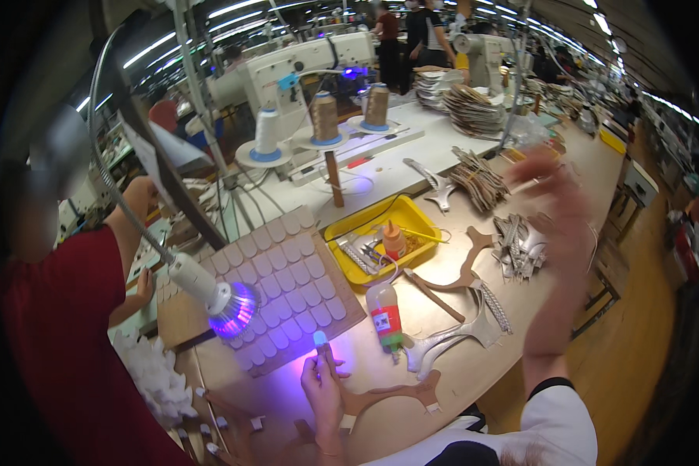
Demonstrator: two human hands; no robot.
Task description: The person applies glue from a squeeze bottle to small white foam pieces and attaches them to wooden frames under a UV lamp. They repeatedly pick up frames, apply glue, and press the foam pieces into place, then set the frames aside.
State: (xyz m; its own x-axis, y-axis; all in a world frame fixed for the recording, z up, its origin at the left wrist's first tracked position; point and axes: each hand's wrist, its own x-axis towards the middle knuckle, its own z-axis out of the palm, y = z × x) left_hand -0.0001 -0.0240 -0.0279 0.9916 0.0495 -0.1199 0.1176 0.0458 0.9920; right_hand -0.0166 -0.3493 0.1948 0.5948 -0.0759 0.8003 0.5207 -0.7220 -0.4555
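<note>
My left hand (324,388) pinches a brown leather strap piece (325,356) upright, its pale tip lit bluish beneath the lamp. Beside this hand, a curved brown leather cutout (392,394) lies on the table; whether it joins the held strap I cannot tell. My right hand (551,186) is raised over the table's right side, its fingers smeared by motion. Below and left of it sits a pile of silvery cut pieces (519,245). A squeeze bottle (386,320) with a red label and green cap stands nozzle down near silver forked pieces (450,334).
A lamp (231,305) on a bendy neck glows purple over a board of rounded pads (291,272). A yellow tray (342,273) holds an orange bottle and tools. Behind stand thread cones (325,116) and a sewing machine (311,66). A person in red (70,287) works at left.
</note>
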